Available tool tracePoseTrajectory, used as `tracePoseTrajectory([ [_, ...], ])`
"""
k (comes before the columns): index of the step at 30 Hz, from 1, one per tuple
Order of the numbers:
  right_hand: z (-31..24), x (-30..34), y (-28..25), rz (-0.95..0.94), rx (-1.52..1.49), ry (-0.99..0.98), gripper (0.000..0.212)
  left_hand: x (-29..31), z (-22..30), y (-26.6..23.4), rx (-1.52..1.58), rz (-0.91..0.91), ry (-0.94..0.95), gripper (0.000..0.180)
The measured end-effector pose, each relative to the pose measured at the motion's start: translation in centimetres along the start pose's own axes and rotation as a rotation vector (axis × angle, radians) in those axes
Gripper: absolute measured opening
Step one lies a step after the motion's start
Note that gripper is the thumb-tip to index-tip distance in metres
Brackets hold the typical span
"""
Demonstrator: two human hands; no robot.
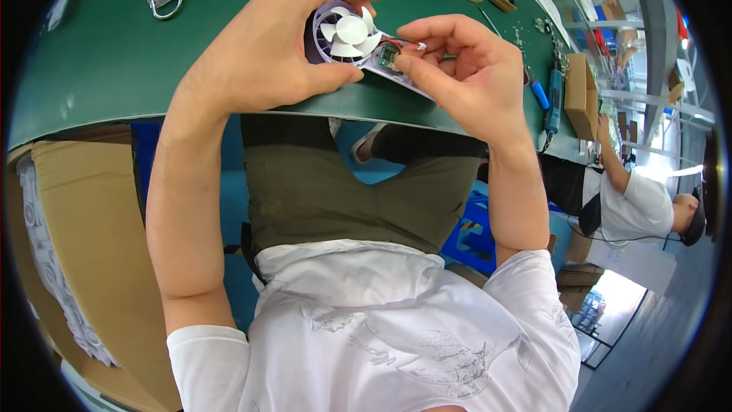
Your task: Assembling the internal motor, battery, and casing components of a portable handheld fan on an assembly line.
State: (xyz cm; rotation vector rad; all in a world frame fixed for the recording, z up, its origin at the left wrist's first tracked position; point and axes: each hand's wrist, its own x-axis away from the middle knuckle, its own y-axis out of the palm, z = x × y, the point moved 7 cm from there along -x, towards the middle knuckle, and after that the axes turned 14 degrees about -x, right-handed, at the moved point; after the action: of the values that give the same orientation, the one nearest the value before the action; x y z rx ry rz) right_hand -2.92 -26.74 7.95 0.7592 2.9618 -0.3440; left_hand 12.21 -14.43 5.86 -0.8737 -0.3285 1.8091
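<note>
Hands [263, 46] on fan [351, 30]; tool [555, 91] beside box [581, 97].

Fan unit [351, 30] btwn L hand [267, 46] & R hand [480, 69]; screwdriver [554, 99] on table [99, 69] to R.

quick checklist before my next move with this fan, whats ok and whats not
1. Fan steadied: ok, the left hand grips its round frame.
2. Blades unobstructed from above: ok, the white blades are uncovered.
3. Plug seated on the board: not ok, it shows by the fingers of the right hand, apart from the board.
4. Solder joints sound: cannot tell, too small here.
5. Screwdriver out of the way: ok, it lies on the table to the right of the right hand.
</note>
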Motion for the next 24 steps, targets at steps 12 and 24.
tracePoseTrajectory([
  [12, -0.4, -0.2, 0.1, -0.044, -0.005, 0.061, 0.029, 0.0, -0.1, 0.0, -0.043, 0.007, 0.012, 0.068],
  [24, -0.9, 0.2, 0.1, -0.062, 0.112, -0.059, 0.028, -0.4, 1.2, -1.1, -0.045, -0.033, 0.012, 0.069],
])
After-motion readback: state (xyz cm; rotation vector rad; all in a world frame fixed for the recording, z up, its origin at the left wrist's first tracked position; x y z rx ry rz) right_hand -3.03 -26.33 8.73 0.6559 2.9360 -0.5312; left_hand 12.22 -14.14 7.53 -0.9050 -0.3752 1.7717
